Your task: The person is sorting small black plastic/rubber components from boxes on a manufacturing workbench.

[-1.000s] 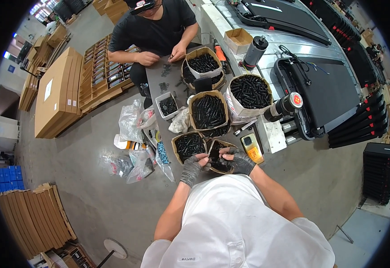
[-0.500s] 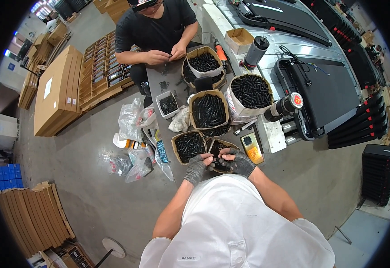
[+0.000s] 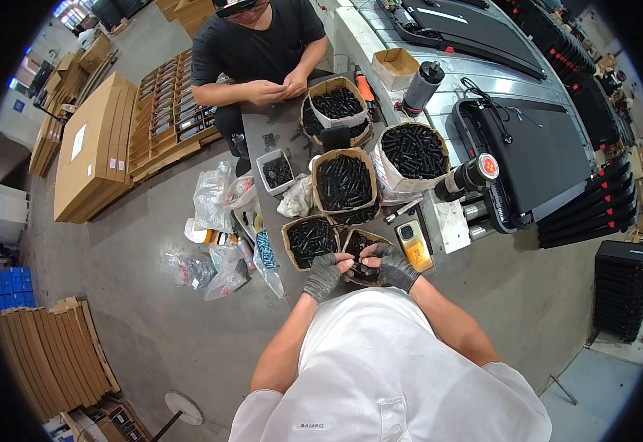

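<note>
Right now the person in the white shirt has both hands close together over a small brown cardboard box (image 3: 360, 247) full of little black parts. The left hand (image 3: 324, 274), in a grey fingerless glove, and the right hand (image 3: 393, 267), in the same kind of glove, meet at the fingertips. Between them sits a small dark piece (image 3: 356, 267). It is too tiny to tell its shape. The fingers of both hands look curled in tight and pinched on that piece, not spread wide. It is held just above the near edge of the box.

Just to the left of that box is another small brown box of black parts (image 3: 309, 240). Behind them stand a bigger brown box of long black pieces (image 3: 344, 181) and a round tub with black tubes (image 3: 413, 150). An orange and grey hand tool (image 3: 414, 245) lies just to the right of the hands. Clear plastic bags (image 3: 214, 197) lie on the grey floor to the left.

Across the grey table (image 3: 256, 140), another person in a black shirt has their own hands (image 3: 277, 90) together over small parts.

I think the step in hand is fitting or checking one small part with both hands. The next move would need a steady pinch and small, careful finger turns, because the piece is tiny and could slip back into the box.
</note>
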